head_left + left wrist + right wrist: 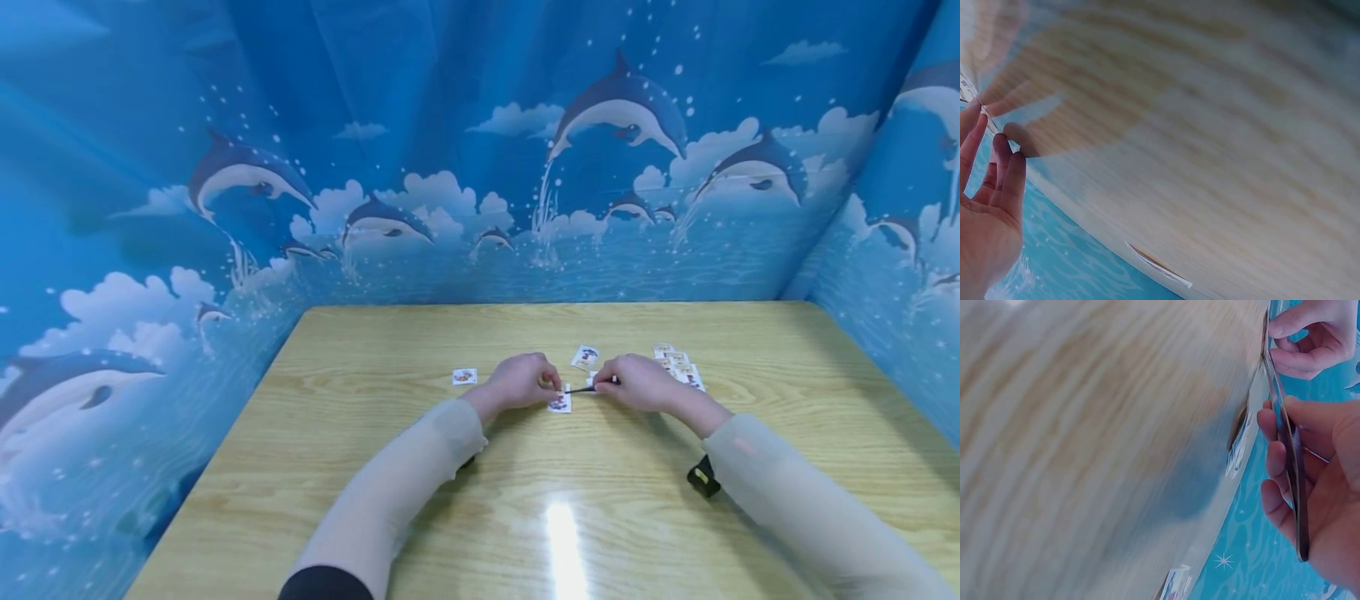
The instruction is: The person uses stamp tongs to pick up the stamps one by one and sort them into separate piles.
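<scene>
Near the middle of the table, my left hand (525, 382) pinches the upper edge of a small printed card (558, 406) between thumb and fingertips. My right hand (637, 382) grips dark metal tweezers (1292, 456), and their tips point left to the card's edge beside the left fingertips. The right wrist view shows the tweezers held along the fingers under the thumb. In the left wrist view, the left hand's fingers (1015, 172) are bent at the table edge line, and the card is mostly hidden there.
Another printed card (585, 357) lies just behind the hands, and a small one (464, 377) lies to the left. Several overlapping cards (678, 365) are right of the right hand. The wooden table (360, 467) meets a blue dolphin-print curtain (450, 250) at the back.
</scene>
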`<state>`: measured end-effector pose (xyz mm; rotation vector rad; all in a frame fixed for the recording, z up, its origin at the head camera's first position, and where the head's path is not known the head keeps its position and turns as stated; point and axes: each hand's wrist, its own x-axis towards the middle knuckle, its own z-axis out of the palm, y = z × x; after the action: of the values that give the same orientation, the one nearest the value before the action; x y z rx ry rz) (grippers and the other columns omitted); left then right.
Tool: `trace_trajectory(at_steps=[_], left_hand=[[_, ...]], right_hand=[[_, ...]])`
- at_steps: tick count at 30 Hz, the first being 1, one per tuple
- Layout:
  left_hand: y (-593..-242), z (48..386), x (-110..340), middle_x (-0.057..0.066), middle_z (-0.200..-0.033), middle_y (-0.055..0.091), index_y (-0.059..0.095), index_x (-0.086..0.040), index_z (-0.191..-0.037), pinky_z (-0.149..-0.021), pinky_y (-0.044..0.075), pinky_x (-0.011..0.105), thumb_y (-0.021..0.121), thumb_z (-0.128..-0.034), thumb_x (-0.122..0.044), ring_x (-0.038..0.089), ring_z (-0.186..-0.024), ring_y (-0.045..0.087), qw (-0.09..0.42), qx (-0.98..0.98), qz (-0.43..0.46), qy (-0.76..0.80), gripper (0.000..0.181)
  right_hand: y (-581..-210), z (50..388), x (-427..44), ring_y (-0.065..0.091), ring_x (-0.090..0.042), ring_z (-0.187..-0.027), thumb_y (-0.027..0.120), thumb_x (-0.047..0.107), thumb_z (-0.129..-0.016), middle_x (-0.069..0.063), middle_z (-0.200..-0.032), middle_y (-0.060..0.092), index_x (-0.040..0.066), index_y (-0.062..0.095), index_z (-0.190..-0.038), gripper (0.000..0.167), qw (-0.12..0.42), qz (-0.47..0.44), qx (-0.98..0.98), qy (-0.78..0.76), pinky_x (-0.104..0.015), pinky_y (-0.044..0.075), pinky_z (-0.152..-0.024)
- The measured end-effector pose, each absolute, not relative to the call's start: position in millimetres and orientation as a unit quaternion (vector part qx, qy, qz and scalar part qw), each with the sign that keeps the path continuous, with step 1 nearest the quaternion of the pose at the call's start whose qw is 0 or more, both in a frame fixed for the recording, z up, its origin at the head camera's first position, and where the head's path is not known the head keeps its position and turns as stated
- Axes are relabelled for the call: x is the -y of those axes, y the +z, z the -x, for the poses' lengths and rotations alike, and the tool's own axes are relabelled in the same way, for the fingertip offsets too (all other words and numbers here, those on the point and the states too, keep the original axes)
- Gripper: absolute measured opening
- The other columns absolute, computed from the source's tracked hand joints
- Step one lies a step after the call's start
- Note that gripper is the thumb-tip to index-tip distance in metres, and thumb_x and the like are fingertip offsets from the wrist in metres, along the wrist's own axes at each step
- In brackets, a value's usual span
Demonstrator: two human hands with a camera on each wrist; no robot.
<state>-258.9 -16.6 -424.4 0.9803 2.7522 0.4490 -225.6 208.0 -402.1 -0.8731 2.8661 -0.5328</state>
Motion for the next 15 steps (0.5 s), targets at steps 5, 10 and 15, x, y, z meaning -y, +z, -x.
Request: trace_trajectory(at_steps=[5, 10, 15], left_hand=[[-424.6, 259.2, 16.1, -0.010, -0.086, 0.056, 0.074, -0.025, -0.095, -0.071, 0.044, 0.022, 0.073, -0.0885, -0.032, 0.006, -0.078, 0.053, 0.094, -0.927, -0.330, 0.153, 0.010], [-425.0, 259.4, 17.7, -0.011, -0.087, 0.057, 0.074, -0.025, -0.095, -0.073, 0.045, 0.021, 0.073, -0.0882, -0.031, 0.006, -0.080, 0.054, 0.101, -0.926, -0.323, 0.169, 0.010], [-423.9, 260.2, 19.4, -0.011, -0.092, 0.061, 0.073, -0.024, -0.097, -0.080, 0.045, 0.023, 0.072, -0.0890, -0.029, 0.006, -0.086, 0.056, 0.110, -0.923, -0.313, 0.195, 0.009]], right_hand=[[-400.8, 225.3, -204.6, 0.067, -0.028, -0.089, 0.066, 0.009, -0.092, -0.008, -0.094, 0.072, 0.006, 0.076, -0.098, 0.012, 0.036, 0.281, -0.944, -0.172, -0.046, 0.052, -0.078], [-401.6, 226.4, -205.9, 0.067, -0.027, -0.088, 0.065, 0.009, -0.092, -0.008, -0.093, 0.072, 0.006, 0.076, -0.098, 0.012, 0.037, 0.279, -0.944, -0.174, -0.046, 0.052, -0.077], [-402.1, 226.5, -219.2, 0.067, -0.030, -0.090, 0.064, 0.009, -0.092, -0.010, -0.096, 0.072, 0.003, 0.075, -0.100, 0.014, 0.038, 0.272, -0.943, -0.188, -0.048, 0.052, -0.080]])
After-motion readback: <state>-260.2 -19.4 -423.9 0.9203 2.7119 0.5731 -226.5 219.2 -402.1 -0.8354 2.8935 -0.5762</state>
